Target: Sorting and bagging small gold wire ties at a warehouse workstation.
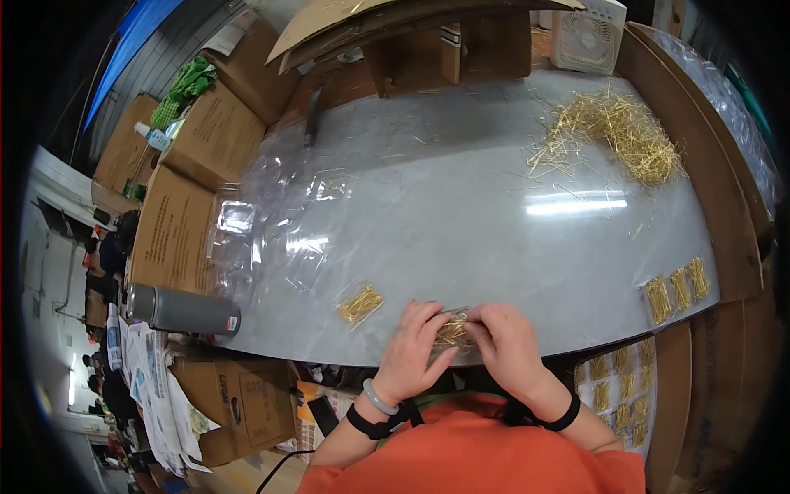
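Observation:
At the table's near edge, my left hand [407,350] curls around the left side of a small clear plastic pack of gold wire hooks [452,333]. My right hand [508,344] closes over the pack's right side, its fingertips on the hooks. Fingers hide part of the pack, so its lid cannot be made out. Left of my hands lies another small clear pack of gold hooks [360,305]. A large loose heap of gold wire hooks [617,136] spreads over the far right of the grey tabletop [436,239].
Clear plastic cases [284,222] cover the table's left side, near a grey bottle [185,310]. Filled packs [679,290] line the right edge; more sit in a box [621,387] below. Cardboard walls [716,165] border the table. A white fan [587,37] stands behind.

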Action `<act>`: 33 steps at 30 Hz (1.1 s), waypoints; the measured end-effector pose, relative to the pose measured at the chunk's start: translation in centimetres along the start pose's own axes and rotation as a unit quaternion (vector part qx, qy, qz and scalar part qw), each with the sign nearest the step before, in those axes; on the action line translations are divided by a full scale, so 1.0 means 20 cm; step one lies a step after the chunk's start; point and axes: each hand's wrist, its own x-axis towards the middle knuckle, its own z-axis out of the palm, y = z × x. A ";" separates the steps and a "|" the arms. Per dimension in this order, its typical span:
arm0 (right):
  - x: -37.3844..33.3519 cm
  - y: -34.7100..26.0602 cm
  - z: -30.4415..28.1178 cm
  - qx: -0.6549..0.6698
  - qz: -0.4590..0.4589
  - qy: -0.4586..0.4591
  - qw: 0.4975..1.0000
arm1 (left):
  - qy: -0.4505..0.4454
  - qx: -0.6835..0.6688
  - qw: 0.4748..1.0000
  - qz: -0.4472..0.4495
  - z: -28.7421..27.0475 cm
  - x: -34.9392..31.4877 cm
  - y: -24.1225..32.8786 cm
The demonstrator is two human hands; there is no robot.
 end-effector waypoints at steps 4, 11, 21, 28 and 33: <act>-0.05 -0.01 0.04 -0.057 0.009 0.052 0.997 | 0.006 0.021 1.000 0.002 0.02 0.00 -0.01; -0.13 -0.03 0.06 0.007 -0.009 0.075 0.997 | 0.059 0.020 0.998 0.013 0.04 -0.03 -0.04; -0.07 -0.09 0.06 -0.134 -0.005 0.036 0.990 | 0.083 -0.020 0.995 0.053 0.08 -0.03 -0.06; 0.00 -0.01 0.17 -0.251 -0.125 0.077 0.957 | 0.067 -0.031 0.996 0.057 0.06 -0.04 -0.07; 0.06 0.02 0.09 -0.196 -0.136 0.064 0.969 | 0.063 -0.093 0.993 0.045 0.04 -0.04 -0.10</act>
